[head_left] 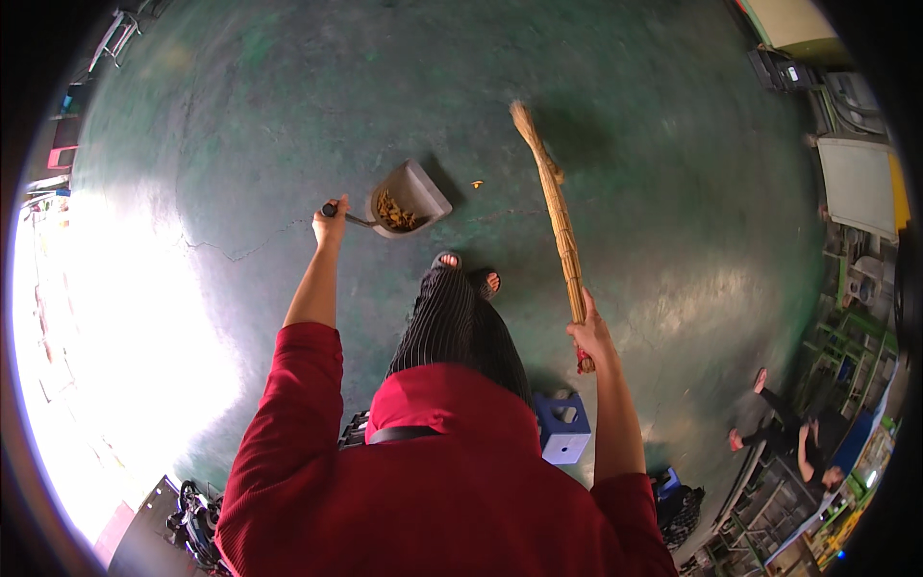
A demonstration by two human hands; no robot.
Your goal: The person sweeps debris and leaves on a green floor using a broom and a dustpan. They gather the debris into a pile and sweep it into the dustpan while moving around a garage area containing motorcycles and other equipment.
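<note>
My left hand (330, 222) is closed round the dark handle of a grey dustpan (429, 188), held out ahead of me to the left. Yellow-brown scraps (395, 211) lie heaped inside the pan, toward its handle side. On the floor just right of the pan's lip sits a small yellow scrap (477, 184). My right hand (589, 335) grips a long straw broom (558, 216) near its red-tipped end. The broom slants away from me, its frayed far end pointing forward and left, apart from the dustpan. Whether that end touches the floor I cannot tell.
The green floor (317, 87) has a crack running left of the dustpan. A blue plastic stool (563, 433) stands close by my right side. Far right, a person in dark clothes (808, 438) is near metal racks; cabinets (858, 181) line that edge. Motorbike-like machinery (197, 524) stands lower left.
</note>
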